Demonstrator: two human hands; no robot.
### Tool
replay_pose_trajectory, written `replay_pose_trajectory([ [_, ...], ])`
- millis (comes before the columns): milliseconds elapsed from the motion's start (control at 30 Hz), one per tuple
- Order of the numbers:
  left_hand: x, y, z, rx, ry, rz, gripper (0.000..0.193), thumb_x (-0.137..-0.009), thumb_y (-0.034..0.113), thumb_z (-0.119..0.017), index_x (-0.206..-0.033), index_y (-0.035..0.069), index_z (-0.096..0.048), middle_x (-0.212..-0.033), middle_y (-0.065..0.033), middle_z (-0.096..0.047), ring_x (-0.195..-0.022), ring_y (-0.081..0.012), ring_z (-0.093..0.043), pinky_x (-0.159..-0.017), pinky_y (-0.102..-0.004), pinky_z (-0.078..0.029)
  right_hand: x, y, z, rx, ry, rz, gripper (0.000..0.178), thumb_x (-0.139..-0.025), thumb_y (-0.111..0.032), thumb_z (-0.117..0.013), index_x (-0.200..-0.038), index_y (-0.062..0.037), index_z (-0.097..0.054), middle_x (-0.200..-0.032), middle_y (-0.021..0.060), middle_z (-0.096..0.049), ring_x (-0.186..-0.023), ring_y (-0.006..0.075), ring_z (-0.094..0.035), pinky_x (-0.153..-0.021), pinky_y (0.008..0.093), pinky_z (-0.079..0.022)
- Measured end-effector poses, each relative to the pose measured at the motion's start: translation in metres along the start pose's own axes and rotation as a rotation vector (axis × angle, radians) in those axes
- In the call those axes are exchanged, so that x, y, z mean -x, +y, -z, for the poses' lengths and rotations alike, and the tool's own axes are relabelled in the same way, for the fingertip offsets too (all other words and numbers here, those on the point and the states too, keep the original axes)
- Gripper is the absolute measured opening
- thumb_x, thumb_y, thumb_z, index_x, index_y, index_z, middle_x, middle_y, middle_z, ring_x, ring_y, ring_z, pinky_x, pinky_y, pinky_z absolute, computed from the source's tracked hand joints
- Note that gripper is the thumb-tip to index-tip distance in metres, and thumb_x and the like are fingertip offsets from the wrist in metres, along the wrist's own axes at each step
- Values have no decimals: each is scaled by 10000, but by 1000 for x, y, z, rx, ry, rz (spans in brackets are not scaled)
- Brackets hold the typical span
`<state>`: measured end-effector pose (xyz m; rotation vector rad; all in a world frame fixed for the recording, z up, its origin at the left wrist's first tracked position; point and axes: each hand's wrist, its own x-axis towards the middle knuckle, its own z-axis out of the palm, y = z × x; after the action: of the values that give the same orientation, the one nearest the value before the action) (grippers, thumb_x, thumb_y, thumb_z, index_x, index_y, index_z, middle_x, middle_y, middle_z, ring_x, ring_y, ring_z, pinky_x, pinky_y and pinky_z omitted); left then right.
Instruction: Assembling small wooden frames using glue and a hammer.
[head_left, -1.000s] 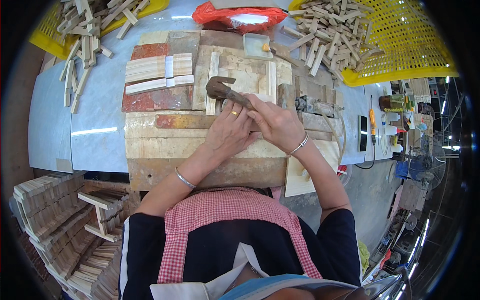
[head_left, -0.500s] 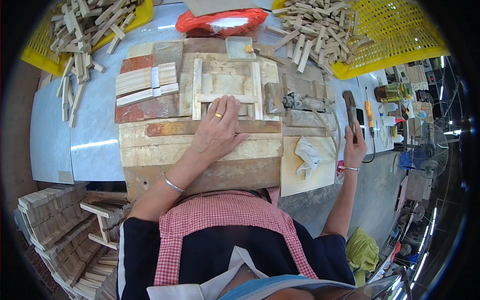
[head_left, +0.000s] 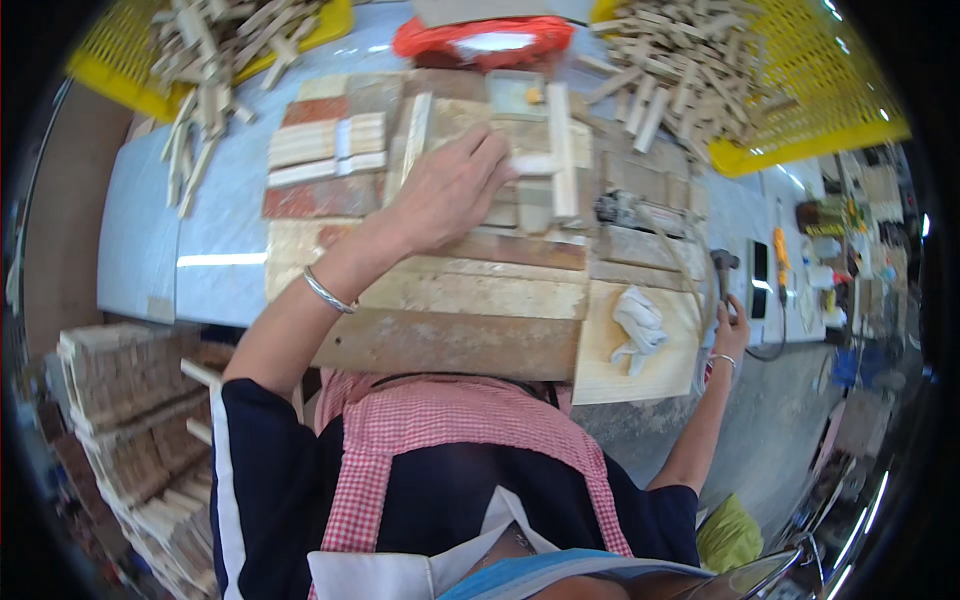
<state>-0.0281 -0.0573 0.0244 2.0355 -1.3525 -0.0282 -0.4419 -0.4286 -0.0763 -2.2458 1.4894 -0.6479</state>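
Note:
My left hand [head_left: 458, 190] is closed round the crossbar of an H-shaped wooden frame [head_left: 563, 160], over the worn wooden work board [head_left: 470, 285]. The frame's right post stands out clear of the board, while my hand covers much of the crossbar and part of the left post [head_left: 418, 130]. Off to the right, at the table's edge, my right hand [head_left: 733, 330] has its fingers on the handle end of a hammer [head_left: 724, 268], whose dark head points away from me.
Left of the frame lies a banded stack of wood strips [head_left: 328, 145]. Yellow baskets [head_left: 820, 90] with loose sticks [head_left: 675, 70] flank the far side. A metal clamp [head_left: 625, 210], a white glove [head_left: 638, 325] and an orange-handled tool [head_left: 780, 245] lie rightward. Stacked frames [head_left: 130, 390] stand lower left.
My left hand has gone from resting flat on the crossbar to gripping it, and the frame has risen and tilted. My right hand and the hammer have come lower, nearer the table's edge. The view has shifted.

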Motion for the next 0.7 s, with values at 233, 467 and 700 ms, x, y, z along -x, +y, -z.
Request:
replay_pose_trajectory([
  [233, 107, -20, 149, -46, 393, 239, 281, -904, 201, -586, -1108, 16, -528, -908, -168, -545, -784, -344, -583, -685, -397, -472, -12, 40, 4, 347, -56, 318, 368, -908, -299, -580, -1240, -144, -613, -1156, 159, -576, -1098, 304, -540, -919, 390, -439],
  [467, 366, -60, 190, -630, 356, 868, 210, -877, 154, -598, -1013, 7, -533, -908, -193, -560, -848, -383, -568, -721, -439, -443, -35, -75, 22, 319, 115, 581, 293, -956, -235, -532, -1147, -45, -648, -1103, 113, -656, -1005, 259, -591, -866, 347, -459],
  [700, 475, -76, 139, -560, 243, 1087, 235, -865, 191, -604, -1000, 15, -523, -916, -207, -585, -861, -407, -582, -724, -468, -462, 0, -246, -29, 36, -72, 886, 255, -951, -118, -520, -1152, -4, -628, -1109, 113, -654, -1004, 206, -605, -885, 307, -457],
])
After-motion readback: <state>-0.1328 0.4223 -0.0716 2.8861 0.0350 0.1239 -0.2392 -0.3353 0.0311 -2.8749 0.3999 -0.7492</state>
